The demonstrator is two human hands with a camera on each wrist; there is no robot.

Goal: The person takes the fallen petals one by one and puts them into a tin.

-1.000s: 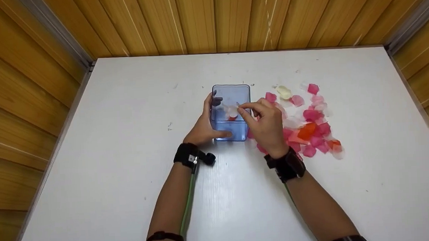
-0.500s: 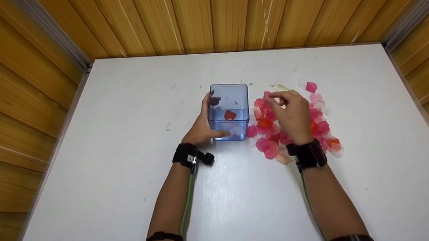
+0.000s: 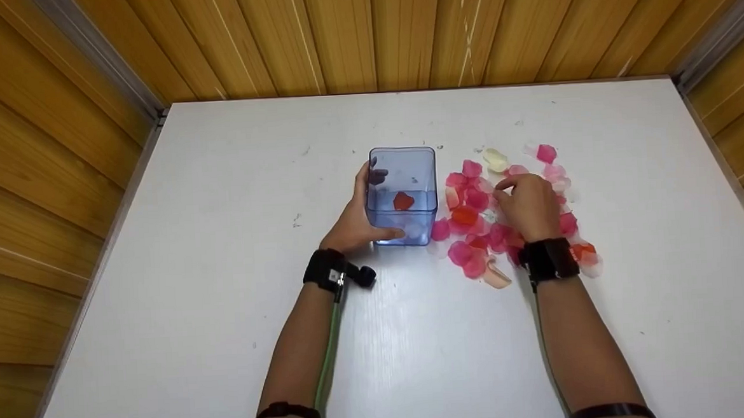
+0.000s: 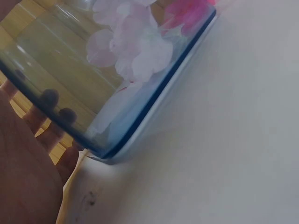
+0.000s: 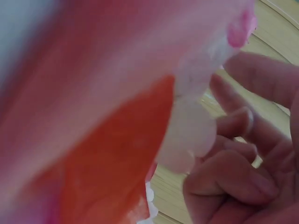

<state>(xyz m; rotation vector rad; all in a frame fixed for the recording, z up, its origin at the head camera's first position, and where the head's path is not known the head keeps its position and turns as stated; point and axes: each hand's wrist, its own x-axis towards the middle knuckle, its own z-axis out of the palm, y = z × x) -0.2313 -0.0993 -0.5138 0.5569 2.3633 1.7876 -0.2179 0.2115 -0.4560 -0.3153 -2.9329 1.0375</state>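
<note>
My left hand (image 3: 350, 224) grips a transparent blue plastic box (image 3: 405, 228), its thumb across the near side and its fingers along the left wall. A red petal (image 3: 403, 201) shows inside. Pale pink petals (image 4: 140, 51) show through the box wall in the left wrist view. Over the spread of artificial petals (image 3: 465, 217), my right hand (image 3: 532, 205) reaches down with thumb and index finger slightly apart. White petals (image 5: 189, 133) lie right by those fingertips in the right wrist view, and an orange petal (image 5: 121, 158) fills the near part there.
Pink, red and white petals lie loosely overlapped to the right of the box. A cream petal (image 3: 495, 160) lies at the far side of the spread. The white table (image 3: 231, 197) ends at a wood-look panel wall (image 3: 401, 35) at the back.
My right hand let a pale petal go over the box, then moved right to the petals and further down among them. The left hand keeps holding the box in place.
</note>
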